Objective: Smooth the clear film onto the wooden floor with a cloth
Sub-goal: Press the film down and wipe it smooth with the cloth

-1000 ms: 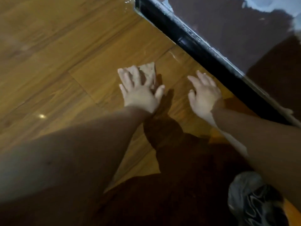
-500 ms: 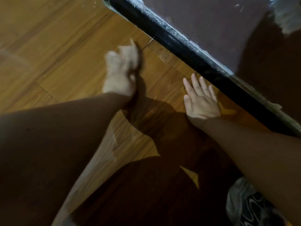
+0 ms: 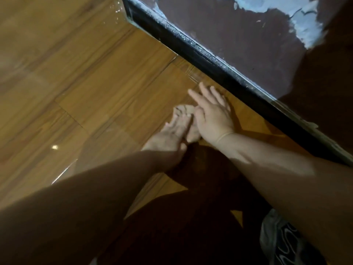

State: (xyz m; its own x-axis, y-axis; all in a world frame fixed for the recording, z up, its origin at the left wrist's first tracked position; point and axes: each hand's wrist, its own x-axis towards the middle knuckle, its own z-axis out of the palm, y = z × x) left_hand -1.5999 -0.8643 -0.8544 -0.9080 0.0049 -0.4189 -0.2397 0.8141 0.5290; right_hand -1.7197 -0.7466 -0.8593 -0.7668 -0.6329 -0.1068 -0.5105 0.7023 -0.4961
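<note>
The wooden floor carries a glossy clear film, whose edge catches light at lower left and wrinkles faintly near the baseboard. A small beige cloth lies on the film under the fingertips of my left hand, which presses it with fingers stretched out. My right hand lies flat on the film just right of the cloth, fingers spread, its edge overlapping my left hand's thumb side. Most of the cloth is hidden by the fingers.
A black baseboard runs diagonally close behind the hands, below a dark maroon wall with peeled pale patches. A grey patterned shoe sits at the lower right. My forearms' shadows darken the floor in front.
My left hand has pulled the cloth back from near the baseboard, down and to the right. My right hand has shifted left until it lies against the left one.
</note>
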